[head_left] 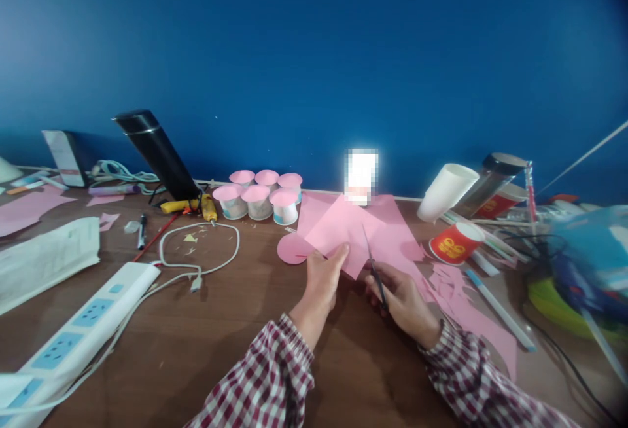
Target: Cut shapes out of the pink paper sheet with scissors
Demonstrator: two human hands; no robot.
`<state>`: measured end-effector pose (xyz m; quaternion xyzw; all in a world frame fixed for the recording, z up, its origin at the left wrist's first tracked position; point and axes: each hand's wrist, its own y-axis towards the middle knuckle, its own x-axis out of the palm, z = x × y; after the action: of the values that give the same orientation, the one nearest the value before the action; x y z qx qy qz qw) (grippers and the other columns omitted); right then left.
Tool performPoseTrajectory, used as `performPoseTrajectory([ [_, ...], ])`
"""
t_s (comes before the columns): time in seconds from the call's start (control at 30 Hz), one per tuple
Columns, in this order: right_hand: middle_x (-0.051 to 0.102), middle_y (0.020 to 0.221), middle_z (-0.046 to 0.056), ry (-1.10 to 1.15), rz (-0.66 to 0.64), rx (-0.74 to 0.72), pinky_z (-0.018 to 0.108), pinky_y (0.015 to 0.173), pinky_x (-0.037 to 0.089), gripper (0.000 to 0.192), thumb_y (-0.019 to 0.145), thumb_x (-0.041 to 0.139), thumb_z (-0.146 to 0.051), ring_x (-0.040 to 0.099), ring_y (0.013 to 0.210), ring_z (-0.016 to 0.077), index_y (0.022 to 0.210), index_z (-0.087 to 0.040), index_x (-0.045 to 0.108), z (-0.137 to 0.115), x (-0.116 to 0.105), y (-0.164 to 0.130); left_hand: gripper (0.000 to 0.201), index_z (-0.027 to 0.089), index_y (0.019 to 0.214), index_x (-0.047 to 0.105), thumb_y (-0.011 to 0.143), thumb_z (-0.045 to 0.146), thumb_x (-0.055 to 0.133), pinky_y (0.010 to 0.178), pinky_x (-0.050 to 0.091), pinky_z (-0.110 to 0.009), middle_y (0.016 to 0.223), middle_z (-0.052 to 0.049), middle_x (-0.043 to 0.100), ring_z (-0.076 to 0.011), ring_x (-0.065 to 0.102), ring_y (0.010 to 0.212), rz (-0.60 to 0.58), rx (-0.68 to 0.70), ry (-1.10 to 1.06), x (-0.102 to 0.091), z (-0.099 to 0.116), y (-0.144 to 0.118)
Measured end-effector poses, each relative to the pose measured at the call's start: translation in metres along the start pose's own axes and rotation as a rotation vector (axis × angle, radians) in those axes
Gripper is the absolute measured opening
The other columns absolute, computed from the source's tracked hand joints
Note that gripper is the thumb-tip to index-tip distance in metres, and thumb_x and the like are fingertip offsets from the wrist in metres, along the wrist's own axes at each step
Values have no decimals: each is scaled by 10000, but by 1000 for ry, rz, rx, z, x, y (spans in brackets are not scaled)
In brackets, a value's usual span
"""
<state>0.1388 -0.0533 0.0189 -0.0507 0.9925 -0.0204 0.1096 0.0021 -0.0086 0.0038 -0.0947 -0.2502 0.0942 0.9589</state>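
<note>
In the head view, a flat pink paper sheet [343,231] is being pinched at its near edge by the left hand [321,281], thumb on top, fingers curled beneath. A pair of dark-handled scissors [375,271] is being gripped by the right hand [402,300], closed around the handles, blades being pointed far into the sheet. A cluster of pink-topped white cups [260,196] is being kept far left on the brown wooden table [220,336].
</note>
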Motion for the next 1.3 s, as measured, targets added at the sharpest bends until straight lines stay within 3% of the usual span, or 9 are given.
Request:
performPoseTrajectory([
  [0.2,567,628,7,-8,-1,1,178,340,388,508,816,594,-504,507,488,114,1145,-118,581,0,0,0,407,67,834,694,623,408,767,556,508,-301,701,-111,698,-199,639,600,-31,39,42,-1,-2,1],
  [0.6,550,605,7,-14,8,-3,178,331,383,501,815,593,-508,502,485,118,1129,-118,595,0,0,0,403,74,786,694,612,430,771,504,485,-290,578,-67,656,-180,605,519,-12,13,55,0,-1,0],
  [1.3,609,624,17,-59,14,-17,181,323,379,440,827,588,-480,514,469,119,1114,-149,634,1,-2,1,394,72,809,693,600,392,786,571,504,-307,703,-103,697,-192,636,598,-12,6,5,1,1,0],
])
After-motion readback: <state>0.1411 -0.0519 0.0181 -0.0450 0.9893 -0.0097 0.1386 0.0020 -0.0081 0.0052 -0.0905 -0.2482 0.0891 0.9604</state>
